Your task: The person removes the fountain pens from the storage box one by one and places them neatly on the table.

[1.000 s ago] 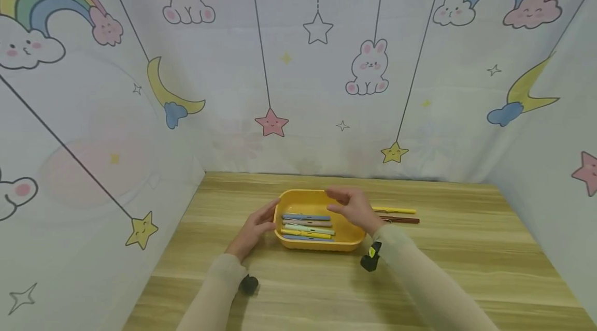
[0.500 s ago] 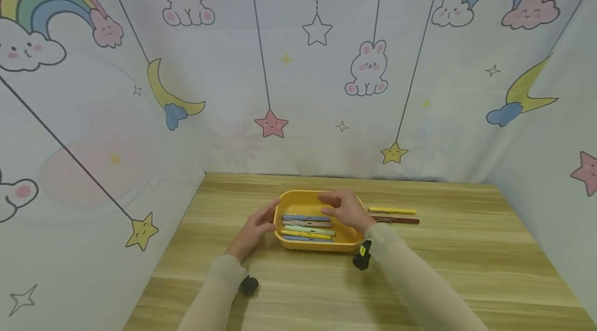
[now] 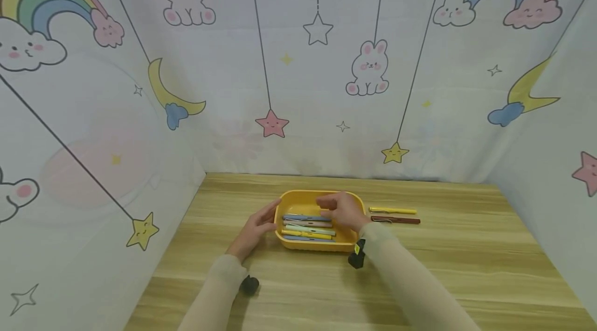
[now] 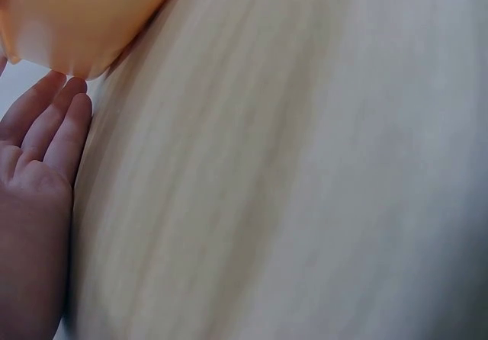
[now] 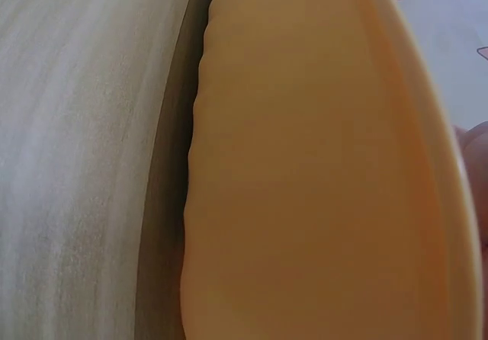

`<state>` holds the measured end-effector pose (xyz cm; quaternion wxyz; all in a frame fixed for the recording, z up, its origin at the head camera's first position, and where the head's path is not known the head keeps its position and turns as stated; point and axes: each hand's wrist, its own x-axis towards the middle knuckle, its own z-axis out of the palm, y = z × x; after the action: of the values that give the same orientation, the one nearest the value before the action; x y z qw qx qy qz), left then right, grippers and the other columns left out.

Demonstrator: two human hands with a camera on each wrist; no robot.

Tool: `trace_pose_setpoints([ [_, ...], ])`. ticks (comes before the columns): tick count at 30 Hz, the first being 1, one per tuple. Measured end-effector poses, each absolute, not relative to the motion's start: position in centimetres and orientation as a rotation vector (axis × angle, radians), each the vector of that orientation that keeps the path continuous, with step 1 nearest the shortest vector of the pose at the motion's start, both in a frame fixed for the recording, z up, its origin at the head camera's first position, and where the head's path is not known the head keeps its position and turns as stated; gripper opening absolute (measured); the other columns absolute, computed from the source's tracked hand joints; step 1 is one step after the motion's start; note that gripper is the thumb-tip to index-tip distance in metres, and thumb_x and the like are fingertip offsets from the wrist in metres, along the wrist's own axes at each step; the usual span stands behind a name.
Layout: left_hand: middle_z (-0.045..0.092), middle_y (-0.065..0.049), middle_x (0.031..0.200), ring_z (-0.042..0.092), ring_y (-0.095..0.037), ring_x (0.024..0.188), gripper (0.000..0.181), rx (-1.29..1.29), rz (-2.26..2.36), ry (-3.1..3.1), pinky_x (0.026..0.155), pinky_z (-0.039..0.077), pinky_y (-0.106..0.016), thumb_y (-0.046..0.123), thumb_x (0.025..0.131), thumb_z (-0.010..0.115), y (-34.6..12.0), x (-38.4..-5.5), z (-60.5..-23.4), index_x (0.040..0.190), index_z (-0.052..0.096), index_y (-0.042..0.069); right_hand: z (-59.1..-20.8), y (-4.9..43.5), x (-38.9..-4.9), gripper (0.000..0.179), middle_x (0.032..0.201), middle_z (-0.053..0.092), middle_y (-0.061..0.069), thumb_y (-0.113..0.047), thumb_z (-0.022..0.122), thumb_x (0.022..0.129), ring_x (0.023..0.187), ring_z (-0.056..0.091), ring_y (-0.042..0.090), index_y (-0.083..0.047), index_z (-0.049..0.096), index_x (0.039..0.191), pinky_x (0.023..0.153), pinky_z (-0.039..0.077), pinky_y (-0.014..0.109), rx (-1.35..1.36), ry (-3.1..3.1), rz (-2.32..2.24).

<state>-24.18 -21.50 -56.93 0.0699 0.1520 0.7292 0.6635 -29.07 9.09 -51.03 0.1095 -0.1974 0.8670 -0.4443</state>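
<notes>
A yellow-orange plastic basket (image 3: 345,246) sits on the table with several clipped pens lying side by side in it. A grey-blue pen (image 3: 308,218) is farthest back; a mint green pen (image 3: 310,229) and a yellow pen (image 3: 305,234) lie nearer the front rim. My left hand (image 3: 252,230) rests against the basket's left end, its fingers fairly straight in the left wrist view. Over the basket's right part hovers my right hand (image 3: 344,211), fingers loosely bent near the grey-blue pen's right end. I see nothing held in it. The basket wall mostly hides it in the right wrist view.
Right of the basket, a yellow pen (image 3: 393,211) and a dark red-brown pen (image 3: 396,220) lie on the wood-patterned table (image 3: 298,289). A white cloth wall (image 3: 298,155) with cartoon prints closes off the back and both sides.
My right hand has moved left and slightly down into the basket, uncovering the two pens on its right. The left hand, the basket and the pens have stayed put.
</notes>
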Motion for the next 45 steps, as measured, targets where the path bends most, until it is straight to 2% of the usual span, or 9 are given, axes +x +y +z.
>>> trace_pose_setpoints([
  [10,0.036,-0.009,0.169,0.033,-0.031,0.156,0.069,0.464,1.991,2.195,0.125,0.027,-0.051,0.002,0.101,0.061,-21.5,-24.2,-57.0,0.164,0.039,0.018,-52.0,8.7,-29.4,0.039,0.125,0.076,0.011,0.005,0.074,0.092,0.112,0.073,0.027,-0.002,0.073,0.131,0.098,0.06,0.043,-0.637,2.549,-1.26],
  [20,0.038,-0.008,0.168,0.035,-0.03,0.155,0.068,0.455,1.988,2.205,0.125,0.028,-0.049,0.003,0.101,0.062,-21.6,-24.3,-57.0,0.164,0.04,0.018,-53.3,8.8,-30.0,0.036,0.12,0.077,0.012,0.009,0.075,0.09,0.11,0.074,0.029,-0.001,0.076,0.125,0.094,0.061,0.044,-0.711,2.588,-1.235],
  [31,0.038,-0.006,0.169,0.032,-0.027,0.157,0.067,0.443,1.991,2.207,0.126,0.027,-0.049,0.002,0.101,0.062,-21.5,-24.2,-56.9,0.163,0.041,0.018,-53.3,8.5,-29.9,0.042,0.121,0.077,0.012,0.011,0.08,0.084,0.111,0.075,0.028,-0.001,0.076,0.124,0.093,0.062,0.041,-0.717,2.604,-1.166],
  [45,0.038,-0.008,0.168,0.033,-0.027,0.156,0.067,0.432,1.987,2.215,0.125,0.028,-0.045,0.001,0.101,0.062,-21.4,-24.2,-56.9,0.163,0.041,0.015,-53.1,8.6,-29.6,0.038,0.119,0.078,0.009,0.009,0.077,0.088,0.109,0.075,0.026,-0.003,0.077,0.124,0.092,0.062,0.041,-0.755,2.606,-1.103],
])
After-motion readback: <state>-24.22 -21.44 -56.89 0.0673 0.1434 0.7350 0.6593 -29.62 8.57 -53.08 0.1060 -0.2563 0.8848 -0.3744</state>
